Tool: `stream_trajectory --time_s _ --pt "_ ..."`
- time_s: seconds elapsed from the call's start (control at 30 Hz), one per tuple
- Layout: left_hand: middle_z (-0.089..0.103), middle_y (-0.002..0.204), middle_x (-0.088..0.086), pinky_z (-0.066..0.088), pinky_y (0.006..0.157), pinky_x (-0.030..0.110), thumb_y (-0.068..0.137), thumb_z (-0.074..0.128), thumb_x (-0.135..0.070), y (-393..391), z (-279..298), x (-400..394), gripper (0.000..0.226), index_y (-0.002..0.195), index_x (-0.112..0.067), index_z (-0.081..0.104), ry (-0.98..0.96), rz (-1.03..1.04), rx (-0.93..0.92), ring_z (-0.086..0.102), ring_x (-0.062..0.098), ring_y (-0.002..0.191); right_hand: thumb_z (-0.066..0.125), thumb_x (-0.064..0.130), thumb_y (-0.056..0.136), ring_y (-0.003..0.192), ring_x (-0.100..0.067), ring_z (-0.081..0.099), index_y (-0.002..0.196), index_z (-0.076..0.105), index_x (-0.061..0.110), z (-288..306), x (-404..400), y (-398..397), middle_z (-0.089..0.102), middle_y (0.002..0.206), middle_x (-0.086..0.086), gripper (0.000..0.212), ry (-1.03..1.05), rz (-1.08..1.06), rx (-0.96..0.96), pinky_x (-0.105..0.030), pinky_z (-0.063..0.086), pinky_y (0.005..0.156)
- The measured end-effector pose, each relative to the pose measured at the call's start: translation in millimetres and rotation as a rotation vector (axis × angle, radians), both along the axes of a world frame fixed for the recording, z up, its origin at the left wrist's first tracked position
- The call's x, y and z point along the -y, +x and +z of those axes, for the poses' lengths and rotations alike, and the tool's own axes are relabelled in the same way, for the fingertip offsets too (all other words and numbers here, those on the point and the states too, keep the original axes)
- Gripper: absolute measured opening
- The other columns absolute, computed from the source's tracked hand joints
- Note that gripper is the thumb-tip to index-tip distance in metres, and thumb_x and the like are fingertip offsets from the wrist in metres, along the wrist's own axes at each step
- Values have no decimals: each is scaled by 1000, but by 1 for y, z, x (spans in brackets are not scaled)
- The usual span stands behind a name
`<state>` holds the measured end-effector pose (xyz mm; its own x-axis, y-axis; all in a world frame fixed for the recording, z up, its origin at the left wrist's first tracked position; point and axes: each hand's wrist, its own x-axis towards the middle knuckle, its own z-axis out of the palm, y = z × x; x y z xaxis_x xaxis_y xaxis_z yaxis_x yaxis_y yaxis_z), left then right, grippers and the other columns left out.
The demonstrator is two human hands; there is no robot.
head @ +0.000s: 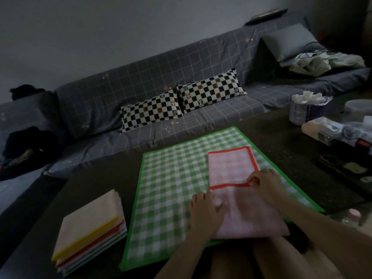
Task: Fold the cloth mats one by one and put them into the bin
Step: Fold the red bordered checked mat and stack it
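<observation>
Head view shows the pink mat (241, 190) lying on the green mat (171, 188), long axis running away from the person, right hand (265, 183) pinching its red-edged fold, left hand (205, 210) pressing flat on its nearer left part.

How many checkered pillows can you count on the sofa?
2. One checkered pillow leans against the sofa backrest near the middle; the other sits just right of it, the two nearly touching. None seems hidden.
</observation>
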<state>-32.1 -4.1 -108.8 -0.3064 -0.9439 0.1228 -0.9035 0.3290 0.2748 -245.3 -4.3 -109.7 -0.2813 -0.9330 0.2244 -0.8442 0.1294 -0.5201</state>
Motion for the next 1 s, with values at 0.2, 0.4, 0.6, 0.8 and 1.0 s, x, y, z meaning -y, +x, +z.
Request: stream_trajectory --time_s 0.2,0.4,0.6,0.8,1.0 --pt "39 138 9 28 106 39 67 9 -63 -10 -4 -3 89 131 -14 45 -15 -1 -70 35 28 128 55 30 89 114 -19 46 110 63 31 12 1 -2 57 115 4 22 110 88 -201 -31 33 97" --pt "5 160 6 -4 118 37 67 -3 -55 -25 -6 3 95 151 -18 21 39 -212 -24 1 19 148 3 56 79 139 -13 25 140 39 29 3 -31 24 32 150 9 76 154 241 -327 -30 13 113" --pt "1 160 6 -8 117 38 70 -11 -55 -30 -19 5 92 152 -21 9 23 -166 50 -4 20 148 -4 46 79 142 -13 14 145 30 17 -17 -38 39 23 151 1 80 181 216 -447 -35 12 115" --pt "-7 160 3 -15 111 34 70 -14 -55 -30 -22 7 91 152 -19 0 34 -115 87 -10 18 147 10 43 99 145 -15 -10 149 -5 17 -11 -42 20 -8 158 -2 59 340 85 -313 -35 -7 118" --pt "-3 161 5 -9 116 39 68 -17 -55 -32 -15 4 96 152 -14 4 54 -120 96 -6 20 147 14 44 99 144 -20 -13 149 -4 14 -5 -44 17 -8 158 -5 61 344 69 -325 -37 -14 113"
